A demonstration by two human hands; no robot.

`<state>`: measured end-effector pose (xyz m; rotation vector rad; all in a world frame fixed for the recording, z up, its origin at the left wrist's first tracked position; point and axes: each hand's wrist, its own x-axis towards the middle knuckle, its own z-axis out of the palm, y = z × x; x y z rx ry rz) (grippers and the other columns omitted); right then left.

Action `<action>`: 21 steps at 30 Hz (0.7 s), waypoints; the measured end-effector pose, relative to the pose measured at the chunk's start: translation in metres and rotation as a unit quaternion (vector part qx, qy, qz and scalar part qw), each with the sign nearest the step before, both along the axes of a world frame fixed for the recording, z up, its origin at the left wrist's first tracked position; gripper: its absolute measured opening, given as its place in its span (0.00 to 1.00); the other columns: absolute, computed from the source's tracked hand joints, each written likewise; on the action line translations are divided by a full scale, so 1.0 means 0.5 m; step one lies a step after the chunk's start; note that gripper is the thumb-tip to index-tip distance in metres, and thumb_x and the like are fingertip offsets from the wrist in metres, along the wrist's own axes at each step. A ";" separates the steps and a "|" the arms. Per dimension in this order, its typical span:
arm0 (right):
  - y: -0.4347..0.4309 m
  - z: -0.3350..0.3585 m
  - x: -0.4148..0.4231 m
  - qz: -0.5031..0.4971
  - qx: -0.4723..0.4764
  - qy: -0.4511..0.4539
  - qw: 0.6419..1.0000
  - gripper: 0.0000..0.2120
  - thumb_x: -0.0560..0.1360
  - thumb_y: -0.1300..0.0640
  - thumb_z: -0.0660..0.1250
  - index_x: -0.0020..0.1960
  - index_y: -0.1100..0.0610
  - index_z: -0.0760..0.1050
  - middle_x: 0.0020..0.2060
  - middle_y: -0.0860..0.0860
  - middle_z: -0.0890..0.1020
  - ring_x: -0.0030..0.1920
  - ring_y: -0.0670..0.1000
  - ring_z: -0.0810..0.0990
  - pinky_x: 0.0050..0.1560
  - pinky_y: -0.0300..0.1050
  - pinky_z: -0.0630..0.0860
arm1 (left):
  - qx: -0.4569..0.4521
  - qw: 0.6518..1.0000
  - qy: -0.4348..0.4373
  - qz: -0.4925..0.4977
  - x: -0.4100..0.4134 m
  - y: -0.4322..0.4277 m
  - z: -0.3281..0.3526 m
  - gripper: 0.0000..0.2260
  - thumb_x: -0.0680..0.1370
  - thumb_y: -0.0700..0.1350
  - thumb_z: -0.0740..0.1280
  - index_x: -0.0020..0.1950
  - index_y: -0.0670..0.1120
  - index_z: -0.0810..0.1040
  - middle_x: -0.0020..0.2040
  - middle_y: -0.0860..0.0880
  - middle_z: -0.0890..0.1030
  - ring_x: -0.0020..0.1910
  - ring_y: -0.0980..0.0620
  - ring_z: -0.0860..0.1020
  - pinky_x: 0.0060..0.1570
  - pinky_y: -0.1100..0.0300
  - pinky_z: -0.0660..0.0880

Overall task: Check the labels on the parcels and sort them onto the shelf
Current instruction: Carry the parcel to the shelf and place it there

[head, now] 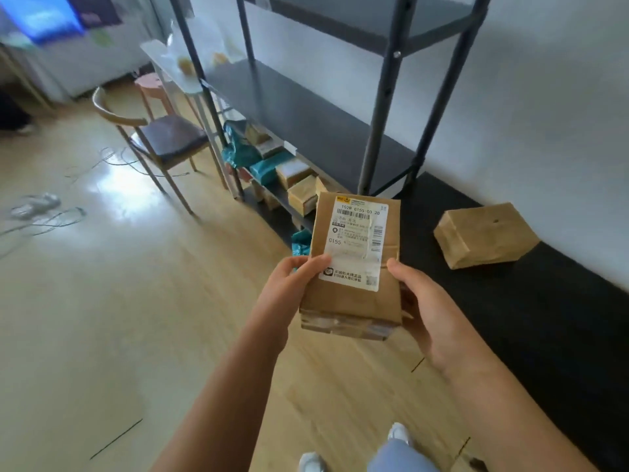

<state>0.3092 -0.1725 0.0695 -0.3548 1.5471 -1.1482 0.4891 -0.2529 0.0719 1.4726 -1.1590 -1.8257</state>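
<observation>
Head view. A brown cardboard parcel [354, 267] is held in mid-air above the wooden floor [136, 301], its labelled face turned up toward the camera. The left hand [289, 291] grips the parcel's left edge, thumb lying on the lower left corner of the white shipping label [357, 243]; the right hand [432, 311] clasps the right edge, thumb resting on the top face just beside the label. Both hands are closed on the parcel. The label carries barcodes, the line "102B G155-00 28" and the code "G155"; the smaller print is too blurred to read. Clear tape wraps the near end of the parcel.

Behind the parcel stands a dark metal shelf [384, 107] against the white wall [544, 114]. Its middle board is dark and bare where visible. On the lowest level sit several small cardboard boxes [299, 195] and teal mailer bags [265, 168], packed side by side. A teal bag [301, 241] shows just left of the held parcel, partly hidden by it.

A second cardboard box [486, 236] lies tilted on a black mat [544, 318] along the wall, to the right of the shelf and well apart from the hands. A chair [160, 137] stands left of the shelf; loose cables [51, 216] lie on the floor farther left.
</observation>
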 end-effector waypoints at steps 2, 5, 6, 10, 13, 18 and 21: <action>-0.051 -0.004 0.040 0.028 0.005 0.007 1.000 0.20 0.74 0.41 0.71 0.63 0.49 0.80 0.53 0.52 0.88 0.55 0.56 0.85 0.59 0.55 0.79 | -0.002 1.000 0.002 0.022 0.050 -0.030 -0.006 0.20 0.76 0.54 0.71 0.62 0.44 0.79 0.52 0.47 0.86 0.49 0.51 0.84 0.43 0.60 0.76; -0.125 -0.016 0.091 0.059 -0.001 -0.003 0.998 0.20 0.75 0.42 0.70 0.64 0.50 0.80 0.52 0.53 0.89 0.54 0.56 0.86 0.53 0.53 0.82 | 0.002 0.998 0.007 0.061 0.108 -0.081 -0.021 0.18 0.76 0.54 0.72 0.60 0.44 0.80 0.51 0.47 0.87 0.48 0.51 0.84 0.43 0.60 0.77; -0.150 -0.024 0.105 0.070 -0.002 -0.004 0.998 0.20 0.76 0.42 0.69 0.63 0.50 0.81 0.51 0.53 0.89 0.54 0.55 0.87 0.54 0.54 0.82 | 0.005 0.997 0.008 0.073 0.124 -0.100 -0.026 0.17 0.76 0.53 0.72 0.59 0.44 0.80 0.50 0.47 0.87 0.48 0.50 0.84 0.43 0.60 0.77; -0.264 -0.065 0.140 0.108 -0.004 0.000 0.994 0.24 0.74 0.39 0.70 0.66 0.49 0.80 0.53 0.52 0.89 0.56 0.55 0.87 0.62 0.57 0.79 | 0.015 0.995 0.009 0.101 0.169 -0.193 -0.047 0.20 0.76 0.54 0.72 0.62 0.43 0.79 0.54 0.44 0.86 0.54 0.46 0.84 0.46 0.58 0.78; -0.371 -0.086 0.154 0.125 -0.021 -0.012 0.992 0.24 0.74 0.40 0.70 0.66 0.51 0.79 0.52 0.52 0.89 0.55 0.55 0.87 0.59 0.56 0.81 | 0.016 0.994 0.006 0.109 0.184 -0.290 -0.054 0.20 0.76 0.53 0.71 0.63 0.42 0.78 0.55 0.44 0.85 0.52 0.48 0.83 0.44 0.59 0.78; -0.545 -0.098 0.164 0.149 -0.043 -0.028 0.988 0.30 0.68 0.38 0.72 0.67 0.49 0.78 0.53 0.52 0.89 0.57 0.55 0.86 0.59 0.53 0.80 | 0.015 0.992 -0.011 0.125 0.195 -0.458 -0.055 0.19 0.77 0.52 0.71 0.62 0.42 0.78 0.51 0.46 0.84 0.47 0.50 0.82 0.43 0.60 0.77; -0.638 -0.095 0.168 0.151 -0.043 -0.029 0.987 0.31 0.66 0.40 0.73 0.67 0.50 0.78 0.53 0.53 0.89 0.57 0.56 0.85 0.57 0.52 0.81 | 0.007 0.992 -0.015 0.125 0.201 -0.545 -0.056 0.17 0.77 0.51 0.71 0.60 0.43 0.78 0.50 0.47 0.83 0.47 0.51 0.81 0.44 0.60 0.76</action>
